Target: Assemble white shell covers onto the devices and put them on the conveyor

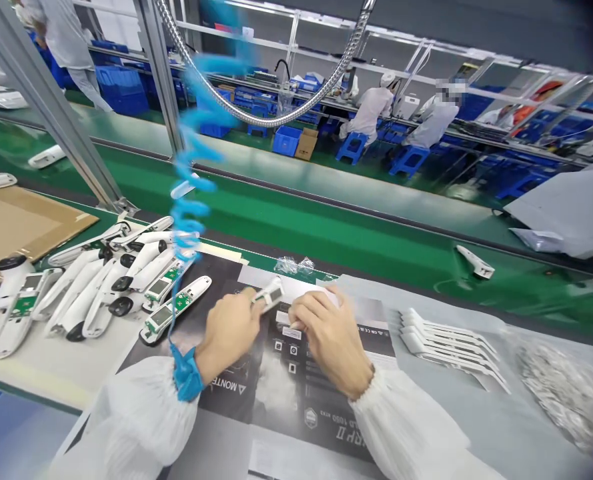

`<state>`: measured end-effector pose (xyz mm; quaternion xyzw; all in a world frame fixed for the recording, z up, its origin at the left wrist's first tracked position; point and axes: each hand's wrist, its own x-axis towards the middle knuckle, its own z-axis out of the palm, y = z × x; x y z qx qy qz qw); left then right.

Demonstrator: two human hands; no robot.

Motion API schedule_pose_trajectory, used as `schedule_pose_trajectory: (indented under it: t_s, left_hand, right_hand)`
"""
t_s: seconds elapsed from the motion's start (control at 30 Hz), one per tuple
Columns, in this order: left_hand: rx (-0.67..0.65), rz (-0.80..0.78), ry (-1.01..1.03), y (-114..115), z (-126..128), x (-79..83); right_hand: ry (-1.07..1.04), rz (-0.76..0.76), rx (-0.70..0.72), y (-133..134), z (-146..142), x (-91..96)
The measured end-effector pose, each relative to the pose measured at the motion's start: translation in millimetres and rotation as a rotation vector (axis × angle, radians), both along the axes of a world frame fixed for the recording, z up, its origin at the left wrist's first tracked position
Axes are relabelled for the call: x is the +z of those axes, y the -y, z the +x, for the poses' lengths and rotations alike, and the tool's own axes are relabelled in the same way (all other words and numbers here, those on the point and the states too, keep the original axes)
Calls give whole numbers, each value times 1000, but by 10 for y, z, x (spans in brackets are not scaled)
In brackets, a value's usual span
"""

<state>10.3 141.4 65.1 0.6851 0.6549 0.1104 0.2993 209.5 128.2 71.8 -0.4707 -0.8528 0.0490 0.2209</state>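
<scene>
The left hand (229, 337) pinches a small white part (269, 295) tightly between its fingers, above a dark printed card (281, 380). The right hand (329, 340) is just beside it, curled over a white paper (316, 290); whether it grips anything, I cannot tell. The smooth part could slip if the pinch loosens and drop on the open devices (176, 310), or the blue coiled cord (191, 213) could pull the wrist and knock them
</scene>
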Motion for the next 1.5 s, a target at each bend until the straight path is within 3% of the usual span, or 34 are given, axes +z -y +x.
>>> schedule_pose_trajectory:
  t_s: [0.07,0.17,0.27,0.33,0.47,0.63,0.7,0.77,0.93,1.03,1.17,1.23,1.33,1.4,1.5]
  left_hand:
    - [136,16,109,-36,-111,-71]
    - [189,-12,397,-6,-242,-132]
    - [219,-144,558,98,-301,-112]
    - [228,-222,616,176,-336,-87]
    - [207,-307,631,298,-425,-96]
    - [180,-403,595,333,-453,-95]
    - [196,-460,576,333,-420,-45]
    - [215,-483,566,341,-362,21]
    - [257,-491,573,393,-172,136]
    - [264,-531,579,433,-108,156]
    - [202,-537,637,484,-27,237]
    - [140,-485,657,499,85,287]
    - [58,-336,695,505,347,288]
    - [26,-279,743,508,510,219]
    - [97,-327,813,528,612,52]
  right_hand:
    - [-10,-120,-109,-225,-3,-78]
    - [69,-217,-366,-700,8,-241]
    - [156,-225,-448,-1019,72,-370]
    - [194,-214,-454,-1041,195,-379]
    - [241,-218,-473,-754,845,-157]
    - [325,-257,-696,-156,2214,231]
    - [353,-276,-727,145,2579,279]
    - [363,-291,-701,440,2732,223]
    - [376,-230,-713,896,2619,-178]
    - [379,-165,-770,984,2562,-269]
    - [337,-167,-731,1023,2343,-11]
    - [206,-288,-635,995,2032,188]
    - [-70,-515,-357,882,1373,395]
    - [-203,-597,-180,792,957,428]
    - [-454,-804,-63,713,607,338]
